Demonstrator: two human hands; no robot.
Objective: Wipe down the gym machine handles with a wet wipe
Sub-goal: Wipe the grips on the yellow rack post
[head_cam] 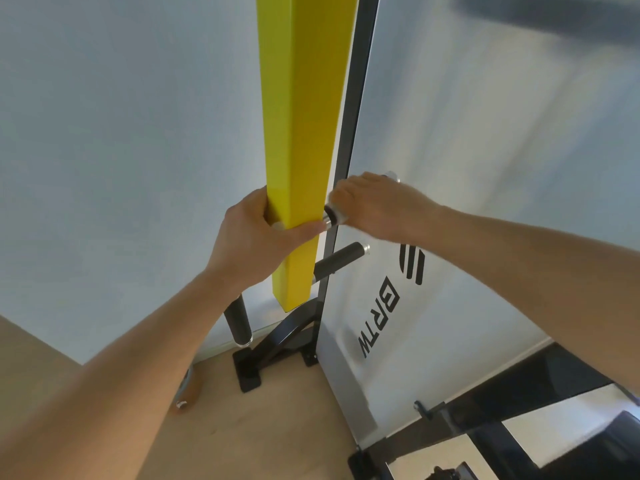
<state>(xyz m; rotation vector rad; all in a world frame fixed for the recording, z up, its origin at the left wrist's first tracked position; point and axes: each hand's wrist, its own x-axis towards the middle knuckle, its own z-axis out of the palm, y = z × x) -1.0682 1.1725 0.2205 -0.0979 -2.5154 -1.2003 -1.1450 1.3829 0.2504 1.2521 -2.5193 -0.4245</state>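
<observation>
A yellow square post of the gym machine rises in front of me. My left hand grips the post low down, thumb across its front face. Just right of the post, my right hand is wrapped round a horizontal handle with a white wet wipe between palm and handle; a chrome end cap pokes out past the fingers. Two more black handles with chrome ends stick out lower: one on the right, one on the lower left.
A frosted panel with black "BRTW" lettering stands to the right in a dark frame. The machine's black foot is bolted on the wooden floor. White wall to the left. More black machine parts lie at lower right.
</observation>
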